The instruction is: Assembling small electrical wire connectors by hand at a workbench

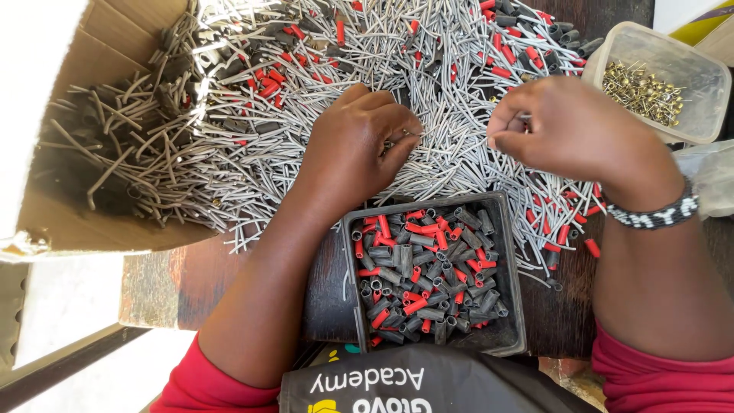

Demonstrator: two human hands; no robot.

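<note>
Left hand (pixel 359 145) rests knuckles-up on the big heap of thin grey bent metal wires (pixel 252 138), fingers curled narrow with thumb and forefinger pinched on a small grey wire piece (pixel 410 133) at their tips. Right hand (pixel 569 130) sits just right of it, also over the heap, fingers bunched tight around another thin grey wire end (pixel 523 117); most of what it holds is hidden by the fingers. The two hands are near each other but apart, fingertips facing across a small gap. A black-and-white beaded bracelet (pixel 664 216) circles the right wrist. Red sleeves (pixel 665 378) show at the near edge on both arms.

The heap covers the far half of the dark wooden desk (pixel 183 283), with short red and dark grey plastic sleeve tubes mixed in, mostly far centre and right. On the left the wires spill into an open brown cardboard box (pixel 99 61) lying tilted on its side.

Near centre, just below the hands, a black rectangular plastic tray (pixel 508 229) holds loose short dark grey and red tubes (pixel 424 279), well filled. Far right, a clear plastic tub (pixel 692 99) holds small brass-coloured pins (pixel 641 90). A dark apron (pixel 428 386) with printed lettering shows at the near edge.
</note>
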